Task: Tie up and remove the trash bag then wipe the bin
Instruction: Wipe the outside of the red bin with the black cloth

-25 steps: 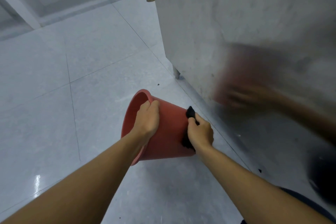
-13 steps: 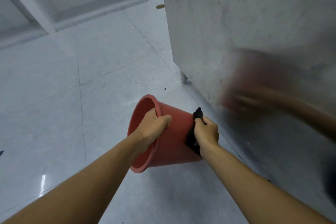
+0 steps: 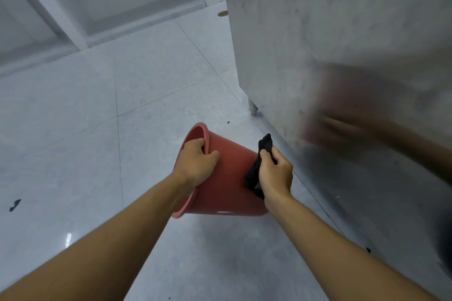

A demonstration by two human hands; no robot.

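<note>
A red plastic bin is held tipped on its side above the floor, mouth facing left and away from me. My left hand grips its rim, fingers hooked inside and thumb on the outer wall. My right hand is shut on a black cloth, which is pressed against the bin's outer wall near its base. No trash bag shows in the bin or elsewhere in view.
A brushed metal cabinet stands close on the right, on a small foot, and mirrors the bin and my arm as a blur. Pale floor tiles spread to the left. A dark scrap lies on the floor at far left.
My left hand shifted from the bin's outer wall to gripping its rim. The right hand with the cloth slid a little along the bin's side. The view moved slightly.
</note>
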